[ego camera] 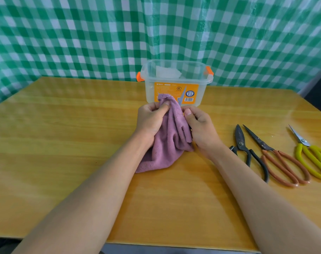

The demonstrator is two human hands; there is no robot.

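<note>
A purple cloth (167, 143) is bunched between my hands over the middle of the wooden table (64, 143), its lower end resting on the tabletop. My left hand (152, 121) grips the cloth's upper part, thumb pressed on the fabric. My right hand (200, 127) is curled at the cloth's right edge. It holds a pair of scissors whose grey blade tip (182, 97) sticks up above the cloth. The cloth and my fingers hide the scissors' handles.
A clear plastic box (201, 92) with orange clips and an orange label stands just behind my hands. Three pairs of scissors lie to the right: black-handled (245, 149), brown-handled (276, 158) and yellow-handled (309, 158). A green checked sheet (82, 33) hangs behind the table.
</note>
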